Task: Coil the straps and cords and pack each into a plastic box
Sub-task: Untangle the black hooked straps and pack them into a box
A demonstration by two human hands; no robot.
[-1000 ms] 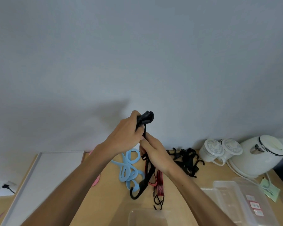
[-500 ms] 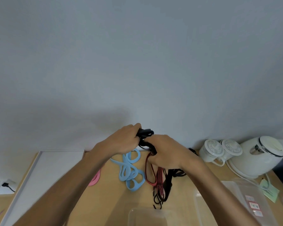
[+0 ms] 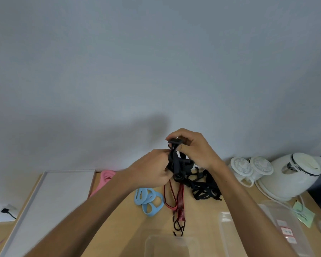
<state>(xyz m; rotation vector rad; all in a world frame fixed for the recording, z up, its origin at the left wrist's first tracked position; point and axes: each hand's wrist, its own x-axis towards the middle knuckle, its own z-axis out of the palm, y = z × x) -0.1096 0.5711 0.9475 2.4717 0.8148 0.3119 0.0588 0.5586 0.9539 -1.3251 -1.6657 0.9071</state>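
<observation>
The right hand (image 3: pixel 195 151) has risen above the left hand (image 3: pixel 150 171), its fingers (image 3: pixel 186 144) pinching the strap (image 3: pixel 176 164) end. The left grips the coiled part above the desk (image 3: pixel 119 210). A slack grip could let it unwind.

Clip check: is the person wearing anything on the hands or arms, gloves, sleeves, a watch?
Nothing visible. The left hand and right hand are bare, with no gloves, rings or watch. Both forearms are bare as well; no sleeve shows up to the frame's bottom edge.

Wooden table (image 3: pixel 130 225): blue straps (image 3: pixel 148 199), red cord (image 3: pixel 180 201), kettle (image 3: pixel 293 175), clear box (image 3: pixel 174 245).
</observation>
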